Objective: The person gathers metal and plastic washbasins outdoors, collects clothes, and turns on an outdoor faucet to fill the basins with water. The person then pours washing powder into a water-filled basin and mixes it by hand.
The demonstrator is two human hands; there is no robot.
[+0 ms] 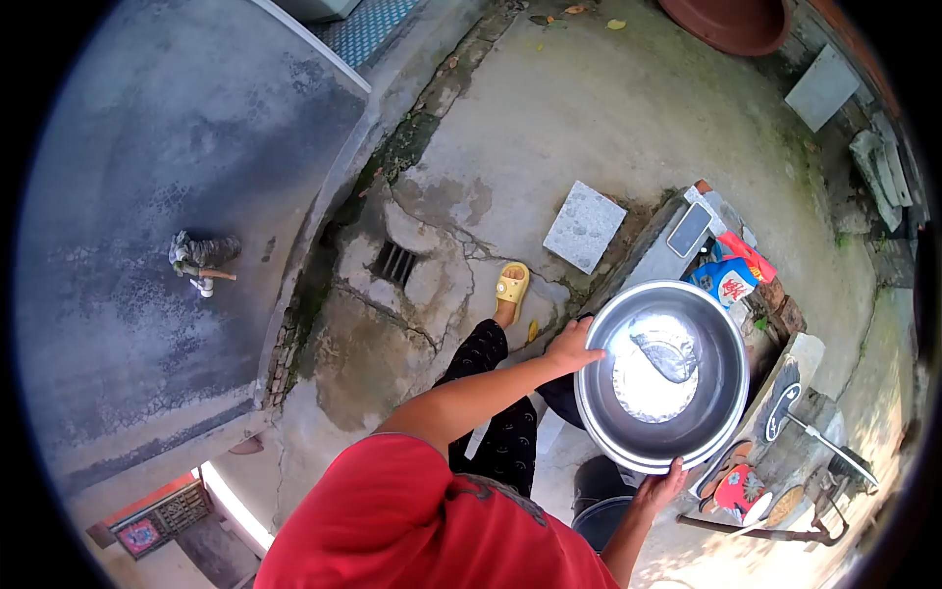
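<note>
A large round metal basin [726, 412] is at the right of centre, its shiny inside facing up. My left hand [572, 348] grips the rim at its left side. My right hand [664, 486] holds the rim at the lower edge, fingertips showing over it. Just beyond the basin, a blue bag [724, 279] and a red item [748, 255] lie beside a phone [690, 230] on a ledge. Below the basin, a dark bucket [601, 520] is partly hidden by my right forearm.
A square stone slab [585, 227] sits on the ground near my yellow sandal [512, 284]. A drain grate [394, 263] lies left of it. Shoes [739, 490] and a brush [852, 465] are at the right. A brown tub [731, 22] stands at the top.
</note>
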